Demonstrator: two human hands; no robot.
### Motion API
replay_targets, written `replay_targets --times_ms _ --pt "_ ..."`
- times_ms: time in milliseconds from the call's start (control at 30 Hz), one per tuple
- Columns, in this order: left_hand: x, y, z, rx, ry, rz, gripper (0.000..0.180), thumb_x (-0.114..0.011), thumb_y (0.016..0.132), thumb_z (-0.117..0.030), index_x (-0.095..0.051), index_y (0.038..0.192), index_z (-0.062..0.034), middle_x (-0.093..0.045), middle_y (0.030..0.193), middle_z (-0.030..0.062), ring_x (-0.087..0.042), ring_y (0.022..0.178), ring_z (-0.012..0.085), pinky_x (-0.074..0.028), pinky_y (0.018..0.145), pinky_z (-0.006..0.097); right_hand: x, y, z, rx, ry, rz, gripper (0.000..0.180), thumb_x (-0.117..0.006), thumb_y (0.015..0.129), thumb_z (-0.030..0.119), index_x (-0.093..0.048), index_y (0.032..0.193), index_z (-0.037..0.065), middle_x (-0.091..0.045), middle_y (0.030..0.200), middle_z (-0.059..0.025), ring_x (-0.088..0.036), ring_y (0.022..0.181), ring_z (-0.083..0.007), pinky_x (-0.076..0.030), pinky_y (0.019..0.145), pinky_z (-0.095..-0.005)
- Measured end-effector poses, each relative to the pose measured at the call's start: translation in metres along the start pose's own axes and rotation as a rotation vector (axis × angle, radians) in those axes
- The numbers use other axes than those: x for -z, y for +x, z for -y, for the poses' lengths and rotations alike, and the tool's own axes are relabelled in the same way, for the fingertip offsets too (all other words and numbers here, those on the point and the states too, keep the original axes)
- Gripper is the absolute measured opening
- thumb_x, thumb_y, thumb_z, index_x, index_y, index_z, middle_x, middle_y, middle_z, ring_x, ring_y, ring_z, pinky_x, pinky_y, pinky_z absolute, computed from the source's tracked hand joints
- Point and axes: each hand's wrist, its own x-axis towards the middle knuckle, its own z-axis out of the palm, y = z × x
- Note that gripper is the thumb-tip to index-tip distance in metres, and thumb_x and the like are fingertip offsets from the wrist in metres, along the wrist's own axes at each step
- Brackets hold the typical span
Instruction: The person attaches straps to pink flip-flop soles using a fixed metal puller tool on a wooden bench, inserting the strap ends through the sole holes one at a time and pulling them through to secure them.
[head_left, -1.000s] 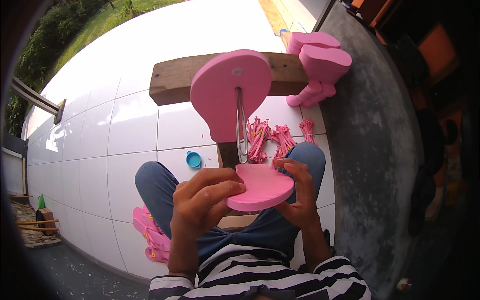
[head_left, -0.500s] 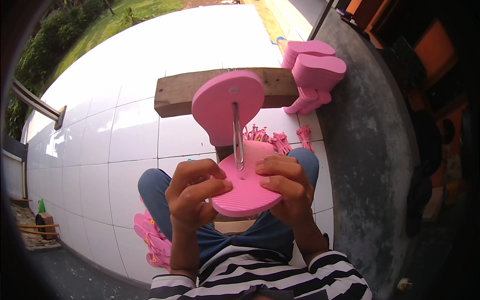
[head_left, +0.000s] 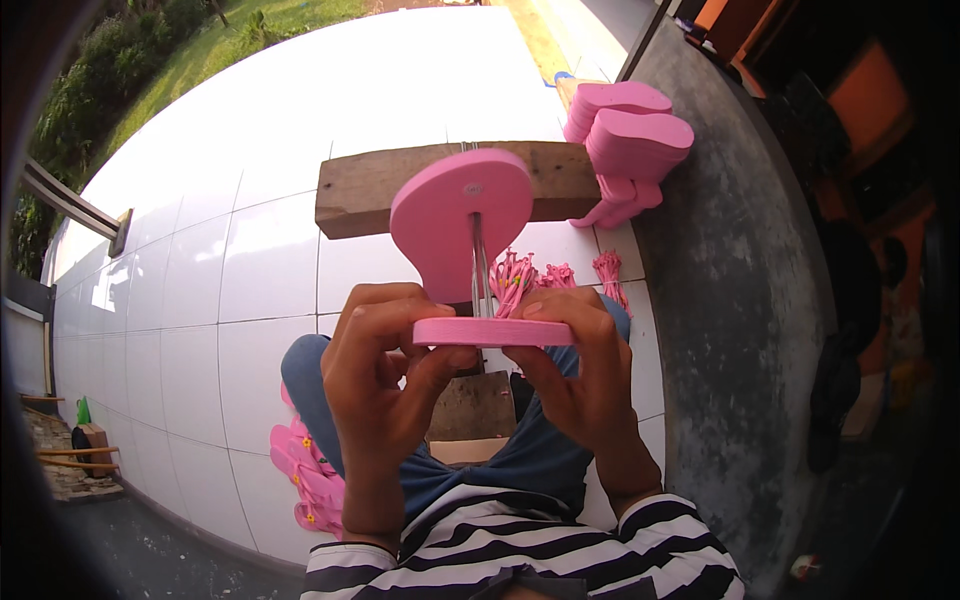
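Observation:
Both of my hands grip a pink foam flip-flop sole point(head_left: 492, 333), now seen edge-on. My left hand point(head_left: 380, 370) pinches its left side, and my right hand point(head_left: 580, 365) pinches its right side, thumbs beneath. Beyond it, a smooth pink sole point(head_left: 430, 225) with a small round mark stands upright; its lower end is partly behind my left hand. A thin metal rod point(head_left: 478, 245) runs from near that mark down toward the held sole, where its end is hidden. Behind the upright sole lies a thick wooden beam point(head_left: 350, 190).
Stacked pink soles point(head_left: 640, 145) stand at the beam's right end. Bundles of pink straps point(head_left: 512, 282) lie on the white tiled floor point(head_left: 265, 370). Flip-flops with yellow decorations point(head_left: 315, 490) lie by my left leg. A wooden board point(head_left: 470, 405) shows between my knees.
The held sole has tilted from showing its ridged face to edge-on, its near end rising. My thumbs now show beneath it. The upright sole and beam have shifted slightly in view.

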Motion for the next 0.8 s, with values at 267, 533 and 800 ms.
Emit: replay_targets --times_ms 267,533,800 --pt "-0.021 0.036 0.008 0.157 -0.026 -0.173 0.031 -0.074 0.082 0.002 -0.050 0.100 -0.0015 -0.060 0.087 0.0069 -0.065 0.075 0.0092 -0.059 0.061 0.021 -0.024 0.016 -0.019 -0.208 -0.202 -0.238 0.054 -0.073 0.086 0.015 -0.042 0.128 0.002 -0.047 0.116 -0.0173 -0.047 0.105 -0.0311 -0.042 0.090 -0.0431" --pt "-0.025 0.040 0.045 -0.065 0.110 -0.284 0.031 -0.079 0.079 -0.001 -0.053 0.096 -0.0032 -0.055 0.079 0.0020 -0.059 0.068 0.0069 -0.055 0.056 0.021 -0.045 0.012 -0.051 -0.298 -0.143 -0.491 0.072 -0.084 0.076 0.025 -0.034 0.122 0.000 -0.040 0.112 -0.0124 -0.045 0.100 -0.0226 -0.041 0.086 -0.0360" --pt "-0.015 -0.003 0.113 -0.135 0.324 -0.337 0.036 -0.079 0.078 -0.002 -0.055 0.105 -0.0019 -0.055 0.098 0.0079 -0.058 0.076 0.0118 -0.052 0.059 0.024 -0.079 -0.024 -0.076 -0.457 0.208 -0.370 0.054 -0.076 0.085 0.026 -0.041 0.116 0.000 -0.048 0.106 -0.0108 -0.052 0.097 -0.0217 -0.045 0.084 -0.0364"
